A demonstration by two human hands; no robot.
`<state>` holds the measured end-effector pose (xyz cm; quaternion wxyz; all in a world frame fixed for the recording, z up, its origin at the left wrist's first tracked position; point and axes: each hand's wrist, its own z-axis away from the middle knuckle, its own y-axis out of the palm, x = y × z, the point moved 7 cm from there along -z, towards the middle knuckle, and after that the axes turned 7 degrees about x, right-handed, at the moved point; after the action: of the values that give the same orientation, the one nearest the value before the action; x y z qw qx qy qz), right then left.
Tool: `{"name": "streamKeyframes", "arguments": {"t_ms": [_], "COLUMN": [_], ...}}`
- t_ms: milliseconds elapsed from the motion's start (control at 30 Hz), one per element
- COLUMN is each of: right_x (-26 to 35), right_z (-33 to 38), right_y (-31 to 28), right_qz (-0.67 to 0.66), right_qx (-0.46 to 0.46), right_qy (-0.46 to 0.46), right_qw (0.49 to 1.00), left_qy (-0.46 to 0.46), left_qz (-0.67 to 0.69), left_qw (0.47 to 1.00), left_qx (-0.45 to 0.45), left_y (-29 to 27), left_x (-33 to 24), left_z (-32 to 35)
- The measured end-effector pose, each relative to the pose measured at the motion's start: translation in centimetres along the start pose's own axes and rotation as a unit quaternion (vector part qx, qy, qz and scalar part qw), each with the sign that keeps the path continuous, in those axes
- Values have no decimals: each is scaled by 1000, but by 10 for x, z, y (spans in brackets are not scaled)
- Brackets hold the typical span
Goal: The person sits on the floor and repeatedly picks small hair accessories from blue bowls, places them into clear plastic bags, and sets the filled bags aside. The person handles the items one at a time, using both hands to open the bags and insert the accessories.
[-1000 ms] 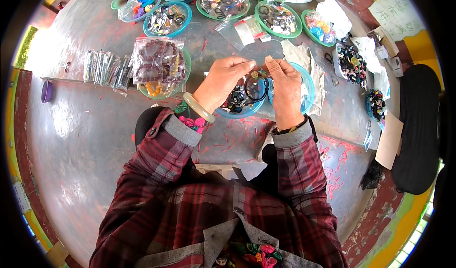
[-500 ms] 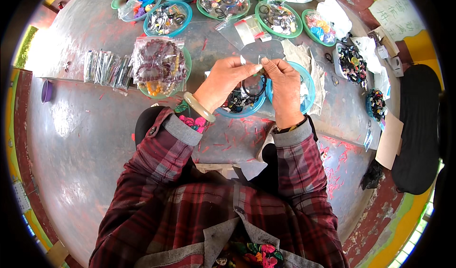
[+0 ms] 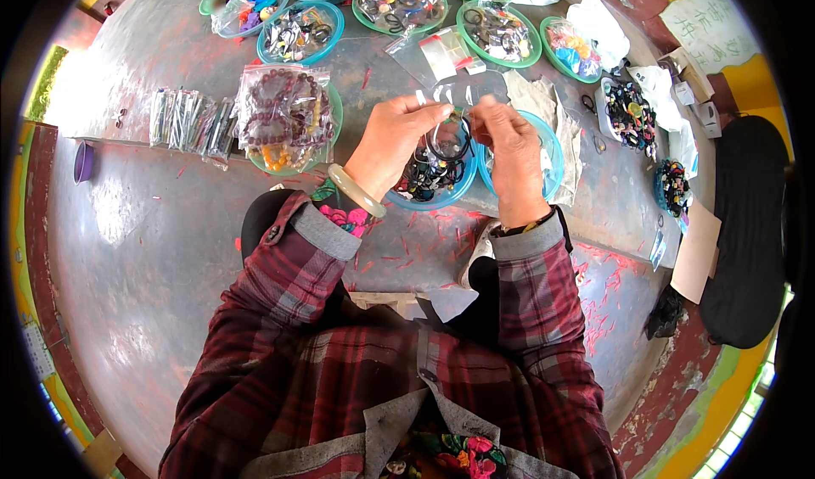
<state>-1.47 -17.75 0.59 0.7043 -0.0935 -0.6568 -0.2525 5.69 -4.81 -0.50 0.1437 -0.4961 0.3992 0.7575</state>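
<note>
My left hand (image 3: pixel 395 144) is closed, its thumb and fingers pinched at the top of a black hair tie (image 3: pixel 446 151) that hangs as a loop. Small white strips, perhaps on clear film, show just above that thumb. On the loop's other side my right hand (image 3: pixel 512 156) has its fingers curled together. Its fingertips are smeared, and what they hold cannot be made out. Below the hands stands a blue basin (image 3: pixel 458 192) of black hair ties with small coloured pieces. A second blue basin (image 3: pixel 556 169) sits partly behind my right hand.
Several green and blue basins of bagged trinkets line the back, among them a green basin (image 3: pixel 536 50). At left lie bagged dark beads (image 3: pixel 284 110) and packets of thin sticks (image 3: pixel 191 123). A white tray (image 3: pixel 604 110) of hair ties stands right; red scraps (image 3: pixel 598 284) litter the floor.
My hands have drawn slightly apart, the right fingertips lifting away from the left thumb. The black loop has shifted a little left, and more white strips show above the left hand.
</note>
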Motion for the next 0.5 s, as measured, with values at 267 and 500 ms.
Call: {"name": "streamKeyframes", "arguments": {"t_ms": [267, 500], "right_x": [-6, -6], "right_z": [1, 1], "right_y": [7, 5], "right_qz": [7, -40], "right_qx": [43, 30], "right_qy": [-29, -27], "right_qw": [999, 998], "left_qy": [12, 21], "left_qz": [11, 32], "left_qw": [1000, 999], "left_qx": [9, 5], "left_y": [-5, -1], "left_x": [6, 3], "left_z": [-5, -4]}}
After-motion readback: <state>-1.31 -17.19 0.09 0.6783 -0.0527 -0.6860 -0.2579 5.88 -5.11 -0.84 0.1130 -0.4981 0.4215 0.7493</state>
